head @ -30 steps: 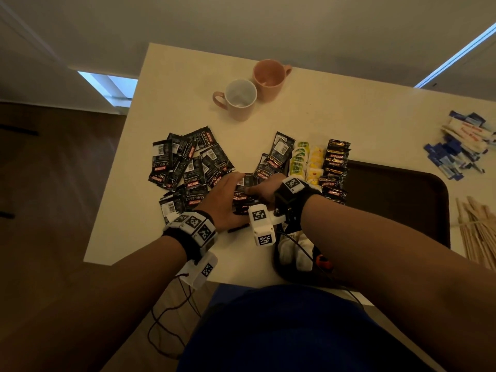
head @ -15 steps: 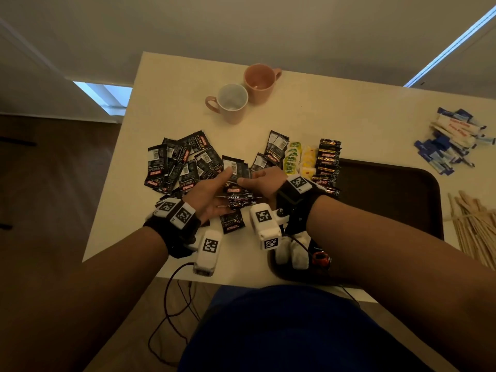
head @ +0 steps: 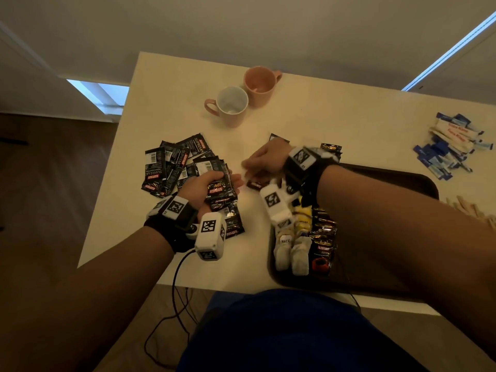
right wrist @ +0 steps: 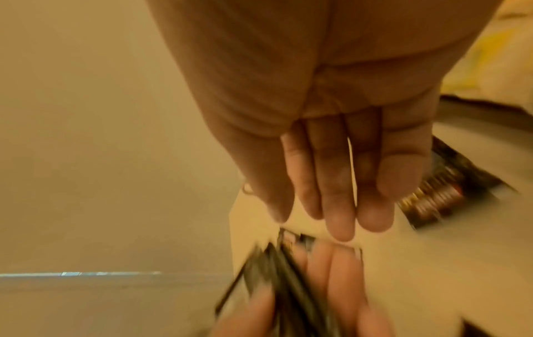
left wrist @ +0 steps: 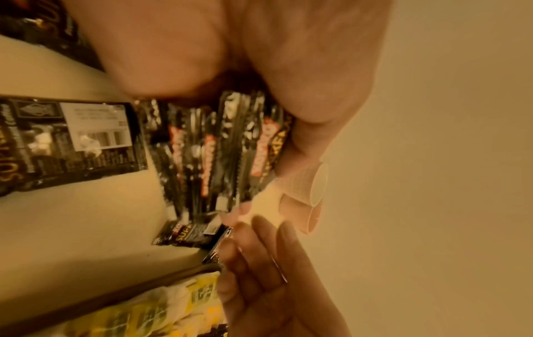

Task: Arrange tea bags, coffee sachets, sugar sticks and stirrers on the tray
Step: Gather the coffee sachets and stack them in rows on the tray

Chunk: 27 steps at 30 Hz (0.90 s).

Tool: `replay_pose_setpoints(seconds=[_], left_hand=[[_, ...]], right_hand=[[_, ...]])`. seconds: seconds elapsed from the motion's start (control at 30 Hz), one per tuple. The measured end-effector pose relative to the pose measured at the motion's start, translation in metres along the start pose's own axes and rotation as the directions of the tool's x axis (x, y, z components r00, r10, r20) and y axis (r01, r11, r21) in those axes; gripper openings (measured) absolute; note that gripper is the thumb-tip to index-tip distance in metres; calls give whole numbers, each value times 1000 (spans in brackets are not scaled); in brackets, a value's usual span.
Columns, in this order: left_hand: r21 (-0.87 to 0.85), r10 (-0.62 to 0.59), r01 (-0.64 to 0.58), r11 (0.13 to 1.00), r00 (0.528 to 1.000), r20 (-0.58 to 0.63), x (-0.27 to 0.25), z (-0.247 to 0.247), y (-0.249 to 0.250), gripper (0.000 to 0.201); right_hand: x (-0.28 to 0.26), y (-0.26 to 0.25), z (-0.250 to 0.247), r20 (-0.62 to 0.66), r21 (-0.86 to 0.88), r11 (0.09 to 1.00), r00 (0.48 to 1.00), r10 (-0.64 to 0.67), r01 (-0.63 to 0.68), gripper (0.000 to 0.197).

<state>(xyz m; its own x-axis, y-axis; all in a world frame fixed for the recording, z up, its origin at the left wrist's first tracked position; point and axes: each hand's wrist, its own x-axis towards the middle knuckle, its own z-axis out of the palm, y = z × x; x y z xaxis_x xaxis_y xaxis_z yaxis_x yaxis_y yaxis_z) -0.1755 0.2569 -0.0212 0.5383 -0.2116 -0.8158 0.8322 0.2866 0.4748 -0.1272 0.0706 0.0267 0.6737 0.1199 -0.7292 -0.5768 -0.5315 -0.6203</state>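
Note:
My left hand (head: 224, 182) grips a stack of black coffee sachets (head: 218, 187), held on edge just above the table; the left wrist view shows the stack's (left wrist: 219, 148) edges between thumb and fingers. My right hand (head: 256, 163) hovers just right of it with straight fingers (right wrist: 331, 193) and holds nothing. A loose pile of black sachets (head: 171, 165) lies left of the hands. The dark tray (head: 402, 181) sits at the right; tea bags (head: 292, 253) and small dark sachets (head: 323, 237) line its left side, partly hidden by my right forearm.
Two pink mugs (head: 233, 106) (head: 259, 84) stand at the back of the cream table (head: 335, 116). Blue and white sugar sticks (head: 451, 149) lie at the far right, wooden stirrers (head: 472, 210) beside the tray. One small sachet (head: 255, 185) lies between the hands.
Both hands were pressed together on the sachets. Now the left hand has lifted a stack off the table, and the right hand has let go and drawn away to the right.

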Motion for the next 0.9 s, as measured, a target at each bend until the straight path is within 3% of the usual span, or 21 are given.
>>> replay_pose_setpoints(seconds=[0.1, 0.17, 0.27, 0.33, 0.43, 0.5, 0.63, 0.9], left_hand=[[-61, 32, -31, 998, 999, 22, 6, -1, 2, 18], [-61, 39, -37, 997, 999, 37, 7, -4, 4, 18], [-42, 30, -28, 999, 998, 62, 9, -5, 5, 20], [-42, 32, -29, 999, 998, 60, 11, -5, 6, 21], [-56, 27, -23, 998, 998, 60, 15, -7, 9, 21], [-50, 44, -41, 998, 998, 53, 16, -9, 12, 19], [-33, 74, -72, 997, 995, 63, 16, -11, 18, 18], [-65, 58, -53, 996, 996, 64, 23, -11, 14, 18]], right_hand=[[28, -13, -35, -184, -159, 987, 981, -62, 33, 14], [47, -16, -48, -223, -387, 922, 973, -67, -25, 26], [61, -10, -48, -228, -728, 674, 972, -61, -128, 53], [59, -7, -45, -174, -851, 512, 983, -66, -116, 52], [62, 0, -39, -112, -912, 398, 994, 3, -104, 69], [69, 5, -35, -148, -900, 416, 989, -4, -133, 72], [79, 6, -32, -194, -863, 479, 981, -17, -163, 50], [94, 2, -32, -179, -757, 650, 979, -97, -74, 58]])
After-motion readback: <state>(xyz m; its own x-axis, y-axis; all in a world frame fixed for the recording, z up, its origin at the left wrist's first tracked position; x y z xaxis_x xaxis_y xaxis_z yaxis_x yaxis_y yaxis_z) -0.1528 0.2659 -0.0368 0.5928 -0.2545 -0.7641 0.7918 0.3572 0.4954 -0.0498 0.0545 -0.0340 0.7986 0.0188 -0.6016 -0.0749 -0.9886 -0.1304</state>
